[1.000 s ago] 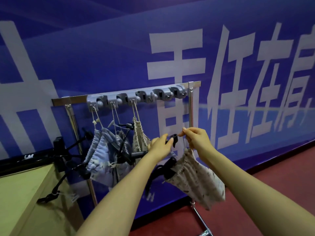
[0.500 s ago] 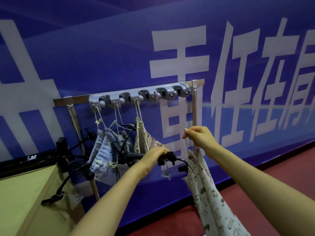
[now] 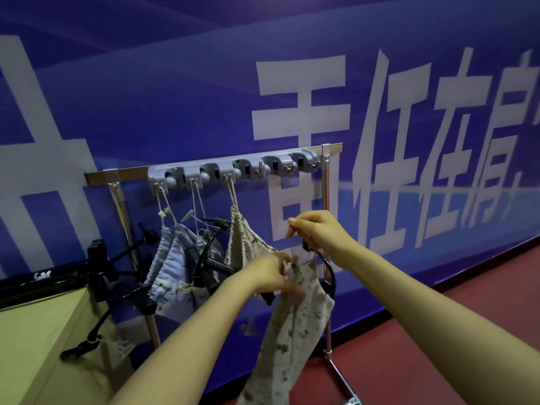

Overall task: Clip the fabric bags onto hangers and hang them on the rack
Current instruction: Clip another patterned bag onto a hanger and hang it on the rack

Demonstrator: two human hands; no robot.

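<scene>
A cream printed fabric bag (image 3: 295, 325) hangs down in front of the rack's right post. My right hand (image 3: 318, 229) pinches its drawstring above it. My left hand (image 3: 270, 273) grips the bag's gathered top together with a black hanger (image 3: 328, 273), whose curved arm shows to the right of the bag. The metal rack (image 3: 117, 176) carries a grey hook strip (image 3: 233, 169). From its left hooks hang two blue-white bags (image 3: 172, 264) and a beige bag (image 3: 242, 244) by their strings, with black hangers among them.
A yellow-green table (image 3: 35, 331) stands at the lower left, with a black clip hanger (image 3: 87, 340) dangling by its edge. A blue wall with large white characters runs behind the rack. Red floor (image 3: 467, 287) lies to the right. The strip's right hooks are bare.
My left hand moved right from the hanger's bar to the bag's top. My right hand stayed up on the drawstring, and the bag now hangs straight down.
</scene>
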